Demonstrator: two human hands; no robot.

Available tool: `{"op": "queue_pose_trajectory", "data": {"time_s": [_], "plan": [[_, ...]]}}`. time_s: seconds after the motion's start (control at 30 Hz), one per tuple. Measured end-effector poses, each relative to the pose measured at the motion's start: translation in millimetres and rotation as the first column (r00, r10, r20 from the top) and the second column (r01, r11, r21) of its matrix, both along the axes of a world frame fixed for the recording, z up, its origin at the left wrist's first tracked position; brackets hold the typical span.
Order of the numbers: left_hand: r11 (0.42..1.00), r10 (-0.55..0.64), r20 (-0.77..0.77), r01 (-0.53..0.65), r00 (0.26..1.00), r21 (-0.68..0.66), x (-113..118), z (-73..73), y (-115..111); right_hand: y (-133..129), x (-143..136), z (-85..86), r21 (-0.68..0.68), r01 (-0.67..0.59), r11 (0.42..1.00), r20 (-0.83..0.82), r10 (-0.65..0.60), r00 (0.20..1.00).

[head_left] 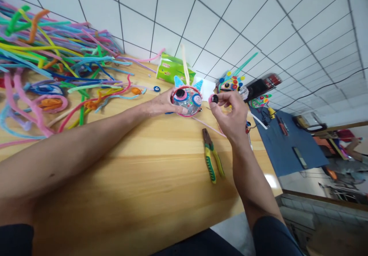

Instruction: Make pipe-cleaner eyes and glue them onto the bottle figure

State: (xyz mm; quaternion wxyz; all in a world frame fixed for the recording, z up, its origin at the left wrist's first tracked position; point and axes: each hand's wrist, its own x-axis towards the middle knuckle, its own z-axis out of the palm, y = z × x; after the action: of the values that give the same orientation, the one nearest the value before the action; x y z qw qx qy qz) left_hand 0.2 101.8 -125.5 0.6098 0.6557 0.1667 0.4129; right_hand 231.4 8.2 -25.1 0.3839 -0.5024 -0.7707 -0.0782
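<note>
My left hand (165,104) is wrapped round the left side of a clear round ornament (188,106). The ornament has a red rim, two blue pointed ears and a black eye with a pink ring on its left; a pink and blue coil sits on its right. To the right of it, apart from it, my right hand (231,112) pinches a small black piece with pink around it (214,98) between thumb and fingers. Pliers with green and yellow handles (212,158) lie on the wooden table (138,183) below the right hand.
Many coloured pipe cleaners (57,56) are heaped at the left. A green packet (172,68) stands behind the ornament, against the tiled wall. Decorated pieces (230,82) and a dark object (257,89) are at the back right. Beyond lies a blue mat (287,145) with tools; a person's arm (355,148) shows far right.
</note>
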Motion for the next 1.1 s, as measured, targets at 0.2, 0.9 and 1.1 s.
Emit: {"op": "queue_pose_trajectory", "data": {"time_s": [0.2, 0.9, 1.1], "plan": [[1.000, 0.010, -0.030, -0.009, 1.000, 0.013, 1, -4.5, 2, 21, 0, -17.7, -0.049, -0.073, 0.996, 0.005, 0.074, 0.997], [1.000, 0.024, -0.047, -0.024, 0.999, 0.016, 0, -2.1, -2, 25, 2, -34.2, -0.095, -0.158, 0.983, 0.028, 0.161, 0.987], [1.000, -0.010, -0.035, 0.009, 0.999, -0.011, 1, -1.7, -2, 26, 0, -39.0, -0.068, -0.143, 0.987, 0.051, 0.146, 0.988]]}}
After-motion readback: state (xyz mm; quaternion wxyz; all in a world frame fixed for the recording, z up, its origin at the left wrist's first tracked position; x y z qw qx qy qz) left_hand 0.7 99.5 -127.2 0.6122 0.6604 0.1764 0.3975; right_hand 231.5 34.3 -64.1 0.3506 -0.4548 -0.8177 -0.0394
